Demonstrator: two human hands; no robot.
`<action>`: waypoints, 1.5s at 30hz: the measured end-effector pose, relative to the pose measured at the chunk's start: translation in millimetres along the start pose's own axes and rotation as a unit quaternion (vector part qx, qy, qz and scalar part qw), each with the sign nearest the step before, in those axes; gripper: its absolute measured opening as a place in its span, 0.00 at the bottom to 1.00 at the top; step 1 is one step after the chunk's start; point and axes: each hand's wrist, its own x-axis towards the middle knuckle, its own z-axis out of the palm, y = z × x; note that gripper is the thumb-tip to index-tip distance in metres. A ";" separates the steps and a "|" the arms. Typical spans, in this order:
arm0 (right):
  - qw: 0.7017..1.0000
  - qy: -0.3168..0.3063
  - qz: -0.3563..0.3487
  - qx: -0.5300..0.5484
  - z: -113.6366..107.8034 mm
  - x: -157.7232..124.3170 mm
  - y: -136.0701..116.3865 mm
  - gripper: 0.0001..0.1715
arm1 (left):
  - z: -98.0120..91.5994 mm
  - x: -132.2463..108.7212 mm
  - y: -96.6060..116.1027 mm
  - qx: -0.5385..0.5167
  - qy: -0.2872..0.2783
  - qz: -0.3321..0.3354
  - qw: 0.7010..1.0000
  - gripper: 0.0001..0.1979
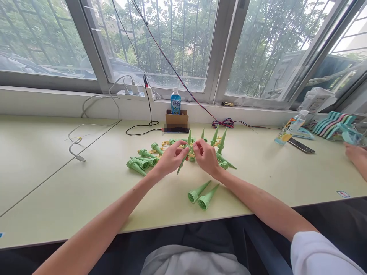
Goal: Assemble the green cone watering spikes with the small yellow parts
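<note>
My left hand (172, 157) is closed around a green plastic watering spike (181, 165), its pointed end slanting down toward me. Close beside it, my right hand (205, 154) has thumb and fingers pinched together near the spike; what they grip is too small to make out. A small yellow plastic piece (191, 155) shows between the hands. More green spikes lie left of my left hand, such as this hollow spike (137, 166). Behind my right hand several stand point up, among them a tall spike (222, 140). Two loose spikes (207, 198) lie nearer me, open ends toward me.
Behind the pile stand a cardboard box (177, 121) and a blue bottle (175, 102). Cables (225, 123) run across the back. At right are a tilted clear bottle (291, 128), a dark phone-like object (301, 146), coloured hangers (334, 124) and another person's hand (355, 154).
</note>
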 end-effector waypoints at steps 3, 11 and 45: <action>1.000 -0.002 -0.008 -0.011 0.1 0.5 0.8 0.15 | -1.9 0.7 -5.2 0.105 0.038 0.029 0.993 0.13; 0.999 -0.006 -0.031 -0.030 1.2 1.5 2.0 0.14 | -2.9 2.7 -28.5 0.273 0.042 0.024 0.961 0.05; 0.997 -0.057 -0.044 -0.018 9.0 -5.9 4.3 0.08 | -30.9 13.5 -30.3 0.566 0.093 -0.057 0.817 0.15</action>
